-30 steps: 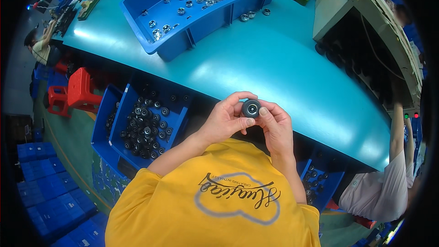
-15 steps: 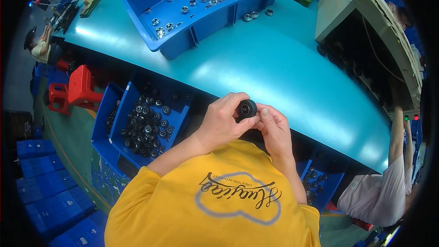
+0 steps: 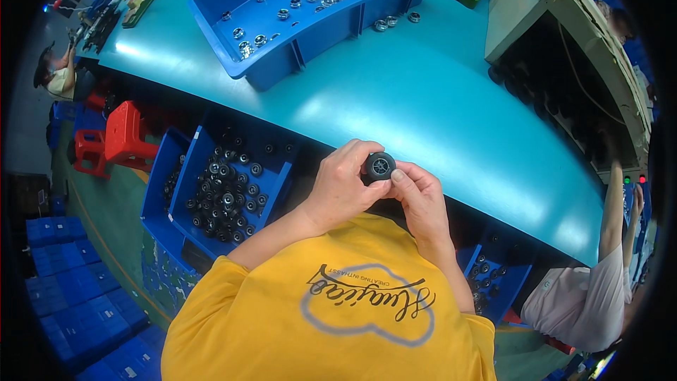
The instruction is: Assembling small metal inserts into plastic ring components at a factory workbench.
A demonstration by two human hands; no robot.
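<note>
Both hands hold a small black wheel (image 3: 380, 166) just at the near edge of the teal counter (image 3: 437, 99): the left hand (image 3: 343, 185) wraps it from the side, the right hand (image 3: 422, 197) pinches it with thumb and fingers. Below left sits a blue bin (image 3: 275, 183) of similar wheels; a blue tray (image 3: 310, 35) of metal rings lies farther across the counter.

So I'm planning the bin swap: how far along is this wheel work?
Done: silver rings fill the blue tray on the table. In hand: the left hand and right hand grip one small black wheel. Left: many black wheels in the bin below.
</note>
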